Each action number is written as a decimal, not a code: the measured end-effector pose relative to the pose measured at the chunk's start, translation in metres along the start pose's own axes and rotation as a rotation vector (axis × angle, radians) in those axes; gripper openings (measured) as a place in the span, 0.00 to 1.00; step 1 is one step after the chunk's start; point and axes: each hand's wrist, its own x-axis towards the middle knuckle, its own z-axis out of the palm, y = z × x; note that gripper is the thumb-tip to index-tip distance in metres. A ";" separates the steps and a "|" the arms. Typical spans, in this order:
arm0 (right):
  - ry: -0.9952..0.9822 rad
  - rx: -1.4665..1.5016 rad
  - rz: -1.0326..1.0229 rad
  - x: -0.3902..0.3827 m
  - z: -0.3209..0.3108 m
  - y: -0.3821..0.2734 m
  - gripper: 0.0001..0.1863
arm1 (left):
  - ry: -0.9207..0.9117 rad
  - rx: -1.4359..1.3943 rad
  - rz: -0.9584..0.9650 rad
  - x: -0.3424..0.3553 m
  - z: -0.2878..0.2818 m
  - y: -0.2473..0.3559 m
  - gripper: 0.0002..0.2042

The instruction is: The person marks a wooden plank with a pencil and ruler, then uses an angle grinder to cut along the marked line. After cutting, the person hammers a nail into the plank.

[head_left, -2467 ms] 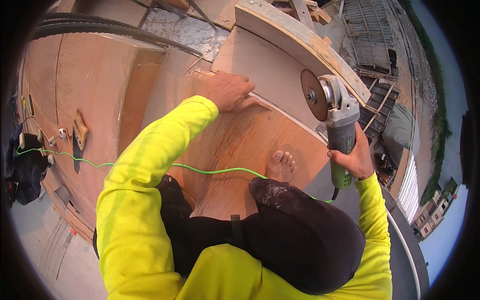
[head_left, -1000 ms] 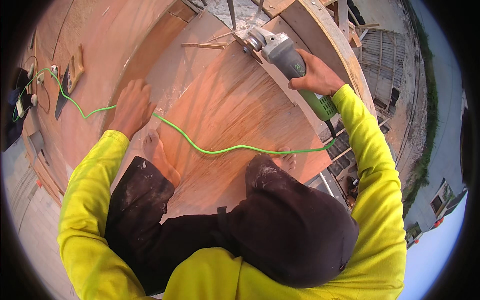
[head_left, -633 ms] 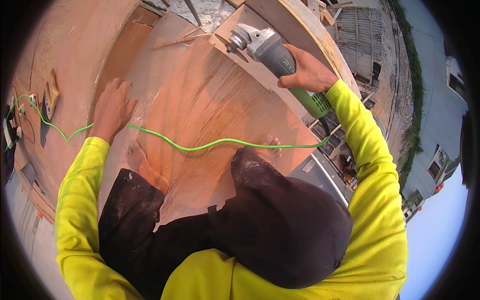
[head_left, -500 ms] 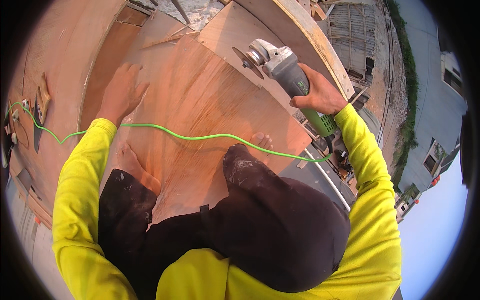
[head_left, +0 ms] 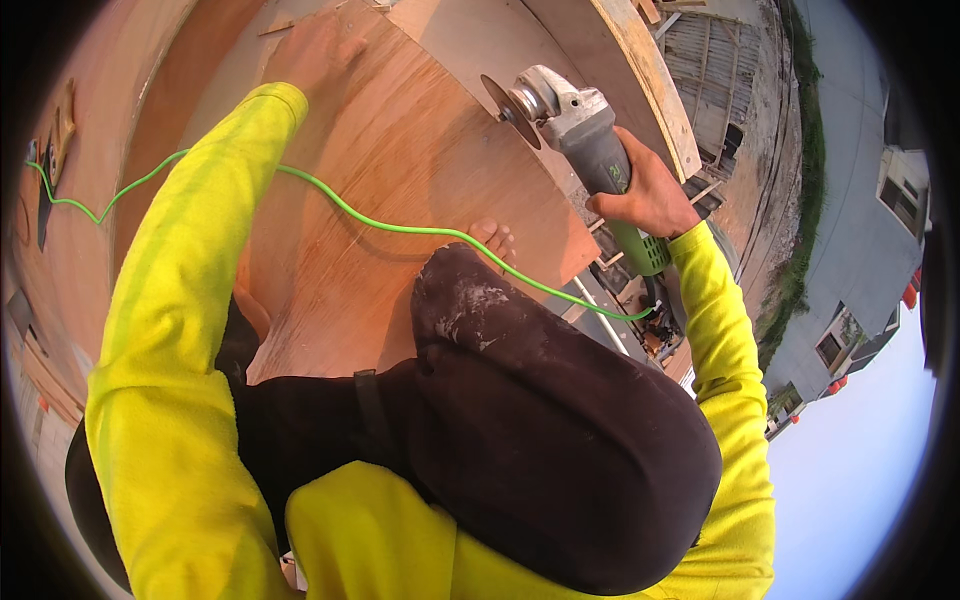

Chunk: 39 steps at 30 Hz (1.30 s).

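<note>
In my right hand [head_left: 655,190] is a grey and green angle grinder [head_left: 590,135]. The fingers wrap round its body, and its thin cutting disc [head_left: 511,110] points left, held up over the far right edge of a reddish plywood sheet [head_left: 420,150]. My left hand [head_left: 312,52] stretches out over the far left part of that sheet, fingers extended and somewhat blurred, with nothing visible in it. Whether it touches the wood I cannot tell. A bright green power cord [head_left: 400,229] runs from the grinder's rear across the sheet to the left.
My bare foot [head_left: 492,240] is on the plywood beside my bent knee. A curved plywood wall [head_left: 650,85] rises past the grinder. At far left lies what looks like a handsaw with a wooden handle [head_left: 60,130]. Below the sheet's right edge are scattered items and a drop.
My left hand has reached farther forward and to the right over the plywood. The grinder stays in my right hand, shifted slightly. My view and body have leaned forward.
</note>
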 end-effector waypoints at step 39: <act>-0.085 -0.156 -0.019 0.012 -0.009 -0.003 0.43 | -0.004 0.012 0.027 0.006 -0.016 0.008 0.19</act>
